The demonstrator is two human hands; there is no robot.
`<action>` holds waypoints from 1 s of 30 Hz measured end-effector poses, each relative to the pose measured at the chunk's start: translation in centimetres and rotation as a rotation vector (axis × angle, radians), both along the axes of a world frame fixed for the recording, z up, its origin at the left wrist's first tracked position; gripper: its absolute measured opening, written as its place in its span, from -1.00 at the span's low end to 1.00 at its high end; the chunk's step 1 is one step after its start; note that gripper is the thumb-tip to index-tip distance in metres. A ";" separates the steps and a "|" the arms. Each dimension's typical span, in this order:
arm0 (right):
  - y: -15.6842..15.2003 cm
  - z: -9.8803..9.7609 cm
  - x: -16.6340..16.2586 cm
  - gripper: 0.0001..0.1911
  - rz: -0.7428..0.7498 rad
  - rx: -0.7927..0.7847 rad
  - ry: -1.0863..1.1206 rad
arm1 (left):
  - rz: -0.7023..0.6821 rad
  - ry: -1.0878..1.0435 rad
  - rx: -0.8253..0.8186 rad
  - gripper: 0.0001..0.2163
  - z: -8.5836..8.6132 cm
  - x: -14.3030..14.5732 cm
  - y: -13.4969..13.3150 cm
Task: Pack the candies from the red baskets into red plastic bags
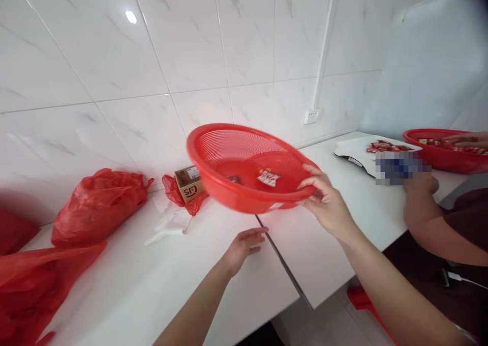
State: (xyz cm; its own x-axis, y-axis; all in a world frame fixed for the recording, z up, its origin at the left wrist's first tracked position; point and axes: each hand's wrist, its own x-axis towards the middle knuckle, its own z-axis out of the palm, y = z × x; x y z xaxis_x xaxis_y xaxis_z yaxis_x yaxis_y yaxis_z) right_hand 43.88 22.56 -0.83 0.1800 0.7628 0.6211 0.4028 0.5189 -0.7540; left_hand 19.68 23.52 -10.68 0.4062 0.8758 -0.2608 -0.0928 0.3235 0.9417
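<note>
A red plastic colander basket (pixel 240 198) is held up over the white tables, tilted with its left side higher. My right hand (pixel 324 201) grips its right rim, thumb and fingers on either side of the edge. Inside the basket lie a small red and white packet (pixel 268 178) and a darker little piece partly hidden by the near rim. Below the basket, my left hand (pixel 246 247) is off it, fingers stretched out toward the right and holding nothing. The gap between the two tables (pixel 284 262) runs just beside that hand.
Red plastic bags (pixel 99 208) fill the left side. By the wall stand a cardboard box (pixel 189 185) and a crumpled white bag (pixel 171 223). To the right, a co-worker's arm (pixel 438 229) is near a white scale (pixel 354 150) with red packets, beside another red basket (pixel 442 157).
</note>
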 end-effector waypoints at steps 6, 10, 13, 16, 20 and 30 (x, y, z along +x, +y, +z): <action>-2.6 -2.7 -4.9 -0.83 0.384 -0.218 0.090 | -0.060 0.135 -0.002 -0.65 0.4 -4.0 -6.3; -2.8 -5.2 -5.5 -0.92 0.282 -0.192 -0.092 | 0.142 0.166 -0.063 -0.66 0.4 -9.4 -10.9; -2.1 -7.1 -5.4 -0.91 0.082 -0.127 -0.237 | 0.411 0.193 -0.082 -0.63 0.5 -14.3 -13.6; -1.0 -8.9 -5.3 -0.83 -0.092 -0.118 -0.339 | 0.568 0.352 0.029 -0.61 1.3 -19.6 -15.3; -0.8 -10.6 -6.0 -0.73 -0.185 -0.166 -0.388 | 0.720 1.002 0.363 -0.63 3.1 -26.6 -15.5; -8.1 -15.6 -12.6 -0.64 -0.007 -0.192 0.147 | 1.256 1.731 0.257 -0.51 7.5 -33.5 -19.2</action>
State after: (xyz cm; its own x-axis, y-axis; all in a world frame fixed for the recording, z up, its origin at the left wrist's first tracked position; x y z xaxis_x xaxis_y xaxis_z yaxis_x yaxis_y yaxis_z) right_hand 31.27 14.47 -16.38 0.2631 0.8630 0.4314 0.2848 0.3577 -0.8893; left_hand -13.81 4.33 -3.19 -0.7139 0.4889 0.5012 0.6727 0.6777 0.2971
